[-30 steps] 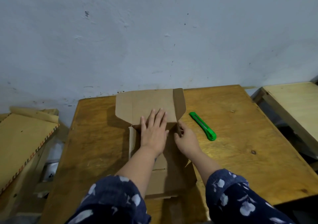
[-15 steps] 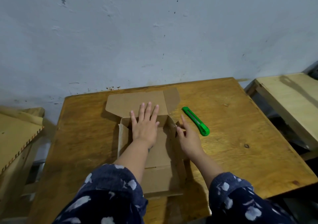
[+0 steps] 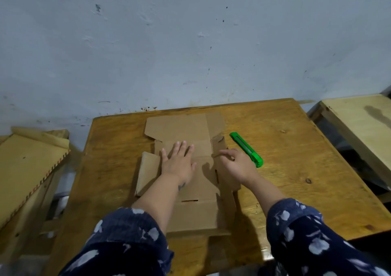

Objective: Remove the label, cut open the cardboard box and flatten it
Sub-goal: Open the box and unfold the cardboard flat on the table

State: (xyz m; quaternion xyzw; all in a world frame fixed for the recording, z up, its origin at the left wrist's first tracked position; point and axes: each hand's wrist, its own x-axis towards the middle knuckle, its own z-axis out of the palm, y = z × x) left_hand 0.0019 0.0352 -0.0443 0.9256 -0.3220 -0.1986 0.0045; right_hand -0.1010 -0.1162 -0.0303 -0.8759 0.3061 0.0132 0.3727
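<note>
Table [image 3: 296, 169]: wooden, set against a pale wall.
Cardboard box [image 3: 196, 201]: opened out, nearly flat mid-table, left flap raised.
Left hand [image 3: 178, 161]: spread flat, palm pressing the middle panel.
Right hand [image 3: 238, 165]: loosely open, fingertips on the right flap, gripping nothing.
Green knife [image 3: 246, 149]: just right of the box.

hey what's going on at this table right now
A person is flattening an opened cardboard box on a wooden table. The left hand presses flat, fingers spread, on the middle panel. The right hand pushes down the right side flap. The left side flap is still partly raised. A green box cutter lies on the table just right of the box, untouched.
</note>
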